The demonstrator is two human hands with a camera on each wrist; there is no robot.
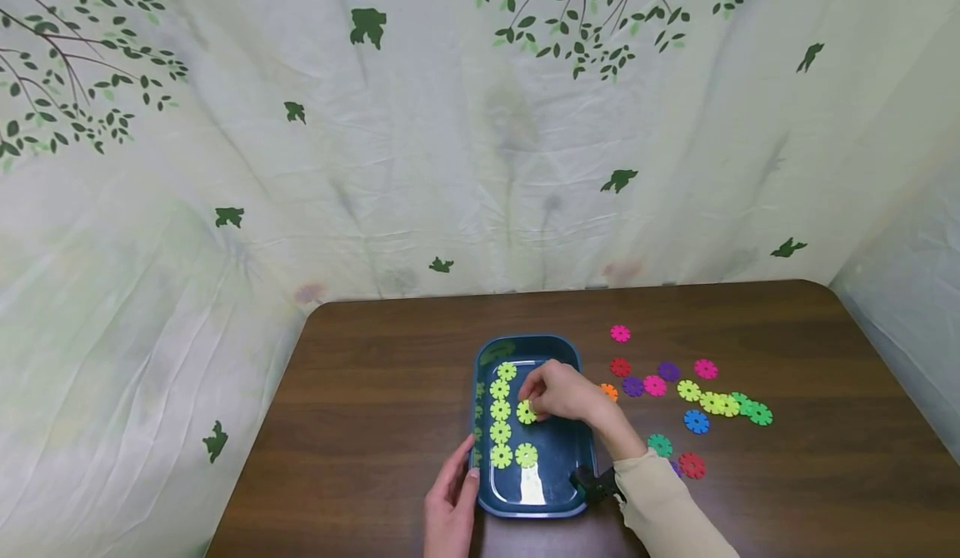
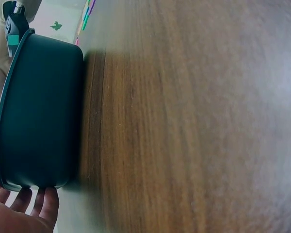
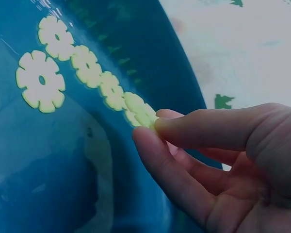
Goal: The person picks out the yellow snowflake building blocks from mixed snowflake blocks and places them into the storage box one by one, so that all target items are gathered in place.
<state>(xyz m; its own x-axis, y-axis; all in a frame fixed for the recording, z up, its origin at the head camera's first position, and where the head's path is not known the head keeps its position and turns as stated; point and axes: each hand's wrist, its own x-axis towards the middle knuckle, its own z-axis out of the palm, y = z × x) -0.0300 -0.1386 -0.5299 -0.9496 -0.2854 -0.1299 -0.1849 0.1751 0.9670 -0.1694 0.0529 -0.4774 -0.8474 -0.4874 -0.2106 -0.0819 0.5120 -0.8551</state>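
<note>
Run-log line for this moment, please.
right hand: pinches yellow-green disc over blue tray | left hand: touches tray's side | in tray: matching discs | on table: mixed-color discs

In the head view, the right hand is covering part of the yellow disc it is pinching, its wrist is hiding part of an orange disc, and the bottom edge is cutting off the sleeve and the left hand. In the left wrist view, the outer wall of the tray is concealing its inside, while coloured slivers near the top are appearing too small to identify.
</note>
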